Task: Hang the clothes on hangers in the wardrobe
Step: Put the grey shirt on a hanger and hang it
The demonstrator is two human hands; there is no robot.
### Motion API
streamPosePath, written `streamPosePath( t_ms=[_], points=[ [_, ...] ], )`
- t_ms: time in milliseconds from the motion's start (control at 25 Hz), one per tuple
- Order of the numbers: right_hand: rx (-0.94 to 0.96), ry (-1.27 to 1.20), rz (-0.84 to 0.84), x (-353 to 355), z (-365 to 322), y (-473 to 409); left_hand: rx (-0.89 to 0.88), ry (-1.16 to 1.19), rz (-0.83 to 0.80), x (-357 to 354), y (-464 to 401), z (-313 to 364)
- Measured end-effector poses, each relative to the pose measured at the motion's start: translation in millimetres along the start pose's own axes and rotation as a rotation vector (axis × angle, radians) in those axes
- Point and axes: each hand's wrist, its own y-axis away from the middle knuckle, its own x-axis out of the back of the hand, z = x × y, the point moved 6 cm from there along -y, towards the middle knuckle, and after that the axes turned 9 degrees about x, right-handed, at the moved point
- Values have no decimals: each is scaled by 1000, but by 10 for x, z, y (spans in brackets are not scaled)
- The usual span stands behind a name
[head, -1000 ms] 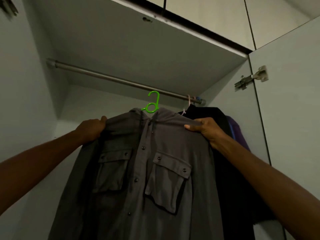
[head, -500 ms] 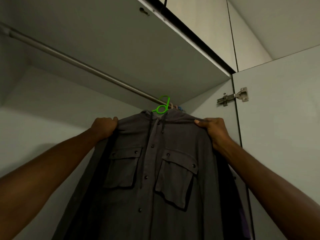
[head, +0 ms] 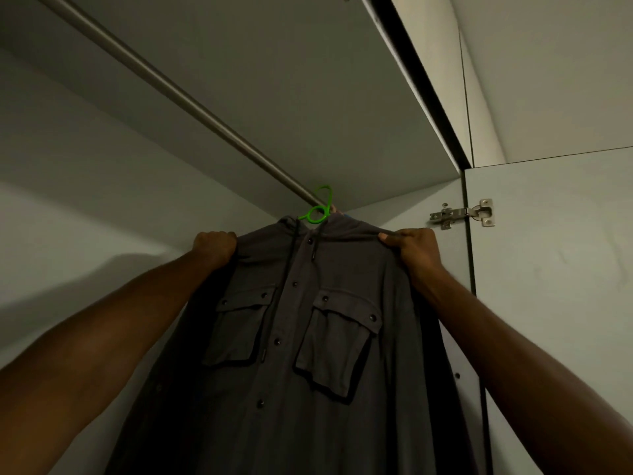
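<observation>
A person's left hand (head: 214, 246) and right hand (head: 412, 248) each grip a shoulder of a grey hooded shirt (head: 301, 337), its green hanger (head: 318, 209) raised to the wardrobe rail (head: 178, 94) at far right, apparently not yet released.

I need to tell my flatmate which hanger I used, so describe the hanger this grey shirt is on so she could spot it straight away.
Follow the long metal wardrobe rail toward its far end by the open door with the silver hinge. There, just above the collar of the dark grey button-up shirt with two chest pockets, a hanger hook meets the rail. It is the bright green plastic hanger, the only vivid colour there.
</observation>
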Motion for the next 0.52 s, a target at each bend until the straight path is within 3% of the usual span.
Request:
streamPosePath(
  t_ms=[200,360,520],
  points=[
    [2,93,1,-118,-4,17,47,124,-114,-336,-23,136],
    [38,157,-38,-131,-17,191,82,311,-102,-648,53,221],
    [-82,218,-168,-46,-21,291,210,448,-124,-763,209,154]
  ],
)
